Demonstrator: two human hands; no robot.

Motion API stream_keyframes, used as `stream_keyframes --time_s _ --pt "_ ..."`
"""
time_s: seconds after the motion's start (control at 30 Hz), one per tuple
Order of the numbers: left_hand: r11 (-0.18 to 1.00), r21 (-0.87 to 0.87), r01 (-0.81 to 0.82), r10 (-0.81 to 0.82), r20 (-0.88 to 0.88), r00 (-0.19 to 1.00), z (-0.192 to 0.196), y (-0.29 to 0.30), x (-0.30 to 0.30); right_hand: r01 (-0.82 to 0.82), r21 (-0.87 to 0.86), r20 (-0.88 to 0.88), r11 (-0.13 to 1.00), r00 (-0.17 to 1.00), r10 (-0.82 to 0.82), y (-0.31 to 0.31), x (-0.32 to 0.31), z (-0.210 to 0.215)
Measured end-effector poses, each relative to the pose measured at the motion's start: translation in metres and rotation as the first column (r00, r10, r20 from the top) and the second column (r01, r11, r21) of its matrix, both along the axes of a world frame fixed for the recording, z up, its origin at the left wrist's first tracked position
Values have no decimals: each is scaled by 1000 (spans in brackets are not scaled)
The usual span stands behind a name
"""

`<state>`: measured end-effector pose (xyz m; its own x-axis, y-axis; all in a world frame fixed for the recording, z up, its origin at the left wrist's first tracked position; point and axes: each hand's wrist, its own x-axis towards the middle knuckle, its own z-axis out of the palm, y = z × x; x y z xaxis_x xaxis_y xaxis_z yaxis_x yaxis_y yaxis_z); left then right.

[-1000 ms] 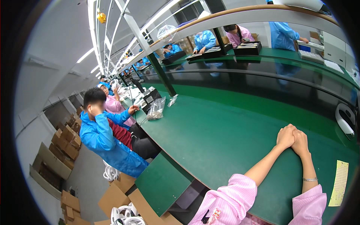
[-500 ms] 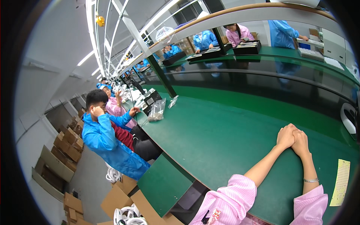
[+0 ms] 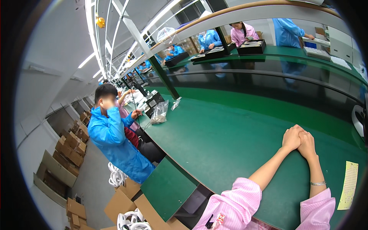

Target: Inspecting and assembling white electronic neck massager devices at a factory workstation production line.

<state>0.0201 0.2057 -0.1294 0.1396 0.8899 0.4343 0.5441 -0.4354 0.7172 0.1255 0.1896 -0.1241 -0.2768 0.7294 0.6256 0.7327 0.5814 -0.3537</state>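
My left hand (image 3: 291, 138) and my right hand (image 3: 306, 144) are clasped together on the green worktable (image 3: 237, 153). Their fingers are closed against each other, and no object shows between them. Both forearms rest on the table, with pink striped sleeves pushed up and a silvery bracelet (image 3: 317, 183) on the right wrist. Right of that wrist, a yellow printed sheet (image 3: 348, 186) lies flat near the table's right side. The inner sides of the fingers are hidden.
Beyond the table runs a dark conveyor belt (image 3: 245, 82). A co-worker in blue (image 3: 119, 142) sits at left, near a clear bag of small parts (image 3: 159, 113). A white device (image 3: 358, 120) stands at the right edge. Cardboard boxes (image 3: 120, 207) holding white parts stand lower left.
My hands stay clasped in the same place. The co-worker at left has sat more upright and turned, a hand still raised to the head.
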Motion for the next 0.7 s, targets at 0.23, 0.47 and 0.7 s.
stream_keyframes --time_s 0.23,0.47,0.7 --pt "1000 -14 -4 4 1 1000 4 -3 -3 -2 -16 15 1000 1000 2 2 -1 -4" --pt "1000 -25 -9 9 -1 1000 5 -4 -2 9 -20 35 1000 999 -8 1 0 -3" --pt "1000 -19 -8 8 -6 1000 4 -4 -3 12 -28 31 1000 999 -12 -1 -2 0"
